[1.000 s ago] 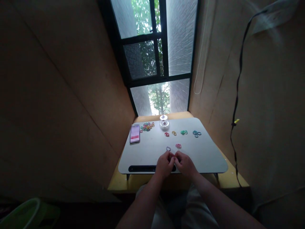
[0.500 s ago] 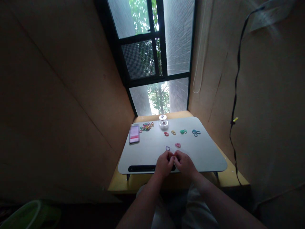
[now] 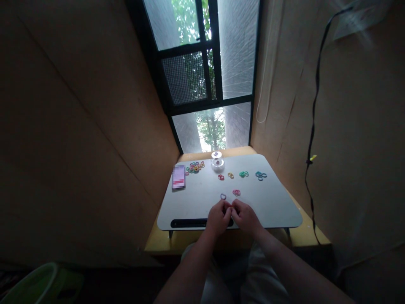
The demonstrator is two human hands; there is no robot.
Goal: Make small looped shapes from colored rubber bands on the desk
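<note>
Both curled in close: left hand (image 3: 219, 217) meets right hand (image 3: 245, 217) near pink bands (image 3: 236, 192), whether gripping anything, can't tell

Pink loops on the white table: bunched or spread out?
Bunched: the pink loops overlap in one small cluster beyond the right hand.

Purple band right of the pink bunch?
No, the purple band lies to the left of the pink bunch, just beyond the left hand.

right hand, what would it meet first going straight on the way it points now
Most likely the left hand: the right hand angles inward toward it, and the two look touching or nearly so, though any gap is unclear.
</note>
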